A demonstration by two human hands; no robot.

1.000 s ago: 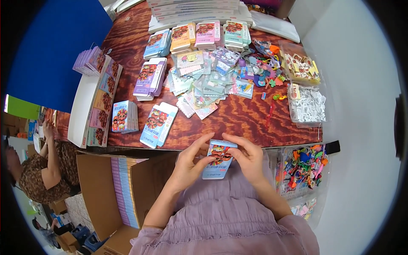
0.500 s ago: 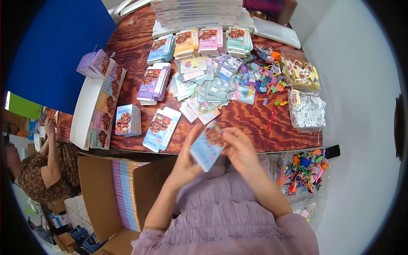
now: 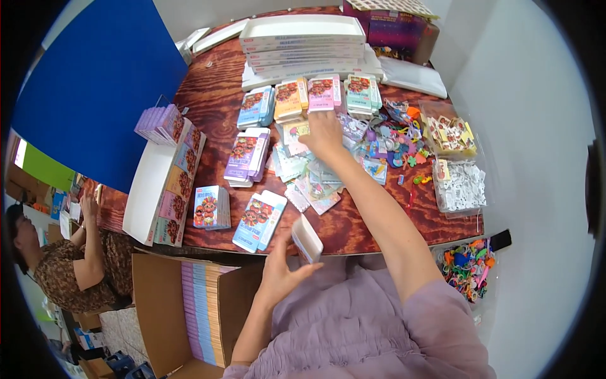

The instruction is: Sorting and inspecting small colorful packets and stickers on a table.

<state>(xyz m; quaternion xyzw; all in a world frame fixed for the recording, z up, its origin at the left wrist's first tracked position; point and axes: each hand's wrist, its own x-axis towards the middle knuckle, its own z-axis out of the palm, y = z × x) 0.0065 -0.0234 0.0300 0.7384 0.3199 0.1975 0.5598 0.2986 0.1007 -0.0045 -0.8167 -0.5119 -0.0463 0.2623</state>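
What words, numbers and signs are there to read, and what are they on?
None that I can read out for you.
Box in the left hand: its print is blurred.
Blue carton: printing under the picture, too small.
Purple cartons: printing under the picture, too small.
White trays: printing along their fronts, too small.
Purple box at the back: pale marks, too small to tell.

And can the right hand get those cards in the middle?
Probably yes. The right hand is right over the cards, and many lie uncovered. The left hand holds a box nearer the body, out of the way.
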